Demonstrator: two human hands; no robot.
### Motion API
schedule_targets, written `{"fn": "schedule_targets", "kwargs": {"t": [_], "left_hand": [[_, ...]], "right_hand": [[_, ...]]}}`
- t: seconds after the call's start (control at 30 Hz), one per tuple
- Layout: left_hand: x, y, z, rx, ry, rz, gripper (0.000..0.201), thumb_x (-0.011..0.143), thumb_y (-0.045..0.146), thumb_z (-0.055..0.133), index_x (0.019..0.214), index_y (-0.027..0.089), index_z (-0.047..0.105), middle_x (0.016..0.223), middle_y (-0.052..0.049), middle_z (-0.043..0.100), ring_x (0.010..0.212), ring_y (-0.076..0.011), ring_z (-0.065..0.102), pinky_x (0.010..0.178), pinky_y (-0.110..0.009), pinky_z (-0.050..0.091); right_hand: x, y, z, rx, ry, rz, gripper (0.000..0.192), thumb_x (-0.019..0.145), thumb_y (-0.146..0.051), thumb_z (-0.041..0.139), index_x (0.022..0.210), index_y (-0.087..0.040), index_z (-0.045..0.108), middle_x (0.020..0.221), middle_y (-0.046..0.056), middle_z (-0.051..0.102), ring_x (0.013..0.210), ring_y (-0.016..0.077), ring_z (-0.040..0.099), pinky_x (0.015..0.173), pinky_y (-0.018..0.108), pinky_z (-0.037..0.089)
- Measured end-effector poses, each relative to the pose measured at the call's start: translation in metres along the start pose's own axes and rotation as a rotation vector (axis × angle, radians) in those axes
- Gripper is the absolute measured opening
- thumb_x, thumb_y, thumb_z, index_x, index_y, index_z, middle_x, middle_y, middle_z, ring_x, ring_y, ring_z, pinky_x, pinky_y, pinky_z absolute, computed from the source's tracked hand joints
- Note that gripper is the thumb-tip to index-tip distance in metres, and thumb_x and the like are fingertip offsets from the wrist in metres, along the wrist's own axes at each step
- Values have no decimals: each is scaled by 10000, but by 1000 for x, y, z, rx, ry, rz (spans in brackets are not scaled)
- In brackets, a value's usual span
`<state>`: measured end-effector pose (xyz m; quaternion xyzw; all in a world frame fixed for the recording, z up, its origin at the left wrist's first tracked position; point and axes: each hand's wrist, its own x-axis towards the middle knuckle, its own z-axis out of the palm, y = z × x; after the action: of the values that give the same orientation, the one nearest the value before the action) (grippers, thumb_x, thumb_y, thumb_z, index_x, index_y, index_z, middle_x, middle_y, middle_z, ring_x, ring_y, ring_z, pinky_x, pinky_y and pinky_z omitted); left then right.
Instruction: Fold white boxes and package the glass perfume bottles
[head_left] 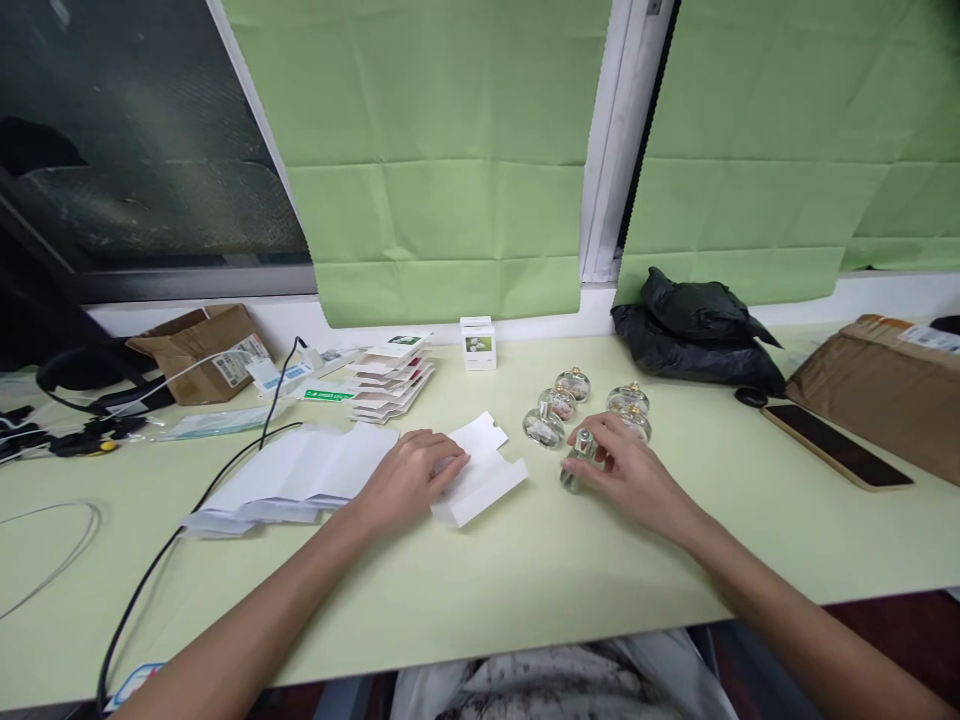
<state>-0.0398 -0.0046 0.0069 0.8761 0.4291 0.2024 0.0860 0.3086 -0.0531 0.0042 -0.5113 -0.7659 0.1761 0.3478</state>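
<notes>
Green cloth covers much of the window wall across the top of the frame, above a pale tabletop spanning the lower half. A brown package lies at the right edge, with a black plastic bag beside it at upper right. Left of centre, folded white sheets overlap; behind them, at mid-left, stands an open cardboard box. A dark-screened phone lies at right. Near the centre, the left hand bends its fingers over the left part of an unfolded white carton; I cannot tell whether its grip pinches or merely presses. Right of centre, the right hand has its grip closed around a small glass bottle, thumb and fingers on its sides. Round glass bottles cluster just behind that hand.
</notes>
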Motion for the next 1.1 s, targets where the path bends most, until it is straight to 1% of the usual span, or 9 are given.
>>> {"fn": "schedule_targets", "kwargs": {"t": [0.13, 0.23, 0.37, 0.53, 0.6, 0.67, 0.77, 0.93, 1.1], "left_hand": [[-2, -1, 5, 18, 15, -51, 401, 1020, 557, 547, 1293, 298, 684, 1375, -75, 655, 1267, -315, 608, 1076, -468, 473], [-1, -6, 12, 6, 50, -153, 691, 944, 604, 646, 1530, 286, 467, 1526, -112, 543, 1411, -366, 485, 1134, -516, 424], [1, -15, 17, -3, 50, -313, 818, 864, 558, 752, 1552, 272, 415, 1445, -134, 589, 1373, -398, 527, 1094, -542, 441], [-2, -8, 5, -52, 192, -352, 710, 940, 439, 690, 1561, 330, 364, 1395, -102, 629, 1209, -340, 670, 887, -412, 529], [-3, 2, -2, -37, 250, -349, 578, 970, 432, 655, 1491, 327, 429, 1285, -76, 697, 1100, -324, 705, 831, -393, 520], [-3, 12, -6, -63, 282, -331, 360, 994, 444, 622, 1315, 305, 536, 1139, -38, 739, 943, -279, 718, 756, -359, 504], [-4, 26, -7, -214, 343, -282, 190, 1019, 443, 591, 1075, 265, 556, 996, -14, 738, 850, -227, 702, 703, -322, 499], [-8, 40, 1, -595, 409, -91, 115, 1071, 340, 525, 1110, 256, 457, 1443, -130, 636, 1318, -262, 627, 1009, -422, 532], [-13, 43, 10, -614, 305, 37, 132, 1077, 255, 491, 1180, 270, 409, 1660, -169, 414, 1555, -274, 391, 1207, -560, 362]], "right_hand": [[1, 2, 2, 14, 44, -1, 287, 972, -292, 634, 1258, -281, 623, 1215, 68, 625, 938, 231, 643, 859, 402, 542], [0, 6, 0, -17, 69, 4, 422, 956, -213, 584, 1368, -295, 543, 1268, 65, 618, 1035, 249, 643, 935, 429, 525], [-2, 4, 0, -95, 116, -36, 457, 967, -195, 547, 1411, -284, 489, 1327, 100, 588, 1155, 300, 611, 975, 480, 516], [-11, -20, 4, -168, 401, -211, 369, 978, -189, 575, 1337, -261, 528, 1245, 156, 593, 1169, 354, 583, 993, 540, 499], [-13, -33, 9, -85, 219, -234, 262, 1015, -214, 551, 1270, -276, 550, 1096, 116, 638, 995, 297, 640, 872, 474, 547], [-12, -46, 19, 23, -14, -149, 252, 1046, -281, 533, 1298, -294, 533, 1152, 94, 649, 926, 249, 661, 786, 425, 573], [-2, -57, 38, 204, -73, -5, 331, 1034, -395, 573, 1335, -300, 475, 1344, 96, 584, 1001, 232, 675, 820, 419, 617], [19, -58, 70, 425, -5, 66, 440, 979, -418, 651, 1369, -324, 468, 1451, 82, 449, 1175, 228, 647, 952, 416, 622], [34, -50, 95, 455, 156, 104, 328, 969, -352, 643, 1282, -314, 551, 1340, 75, 495, 1122, 243, 633, 967, 466, 597]]}}
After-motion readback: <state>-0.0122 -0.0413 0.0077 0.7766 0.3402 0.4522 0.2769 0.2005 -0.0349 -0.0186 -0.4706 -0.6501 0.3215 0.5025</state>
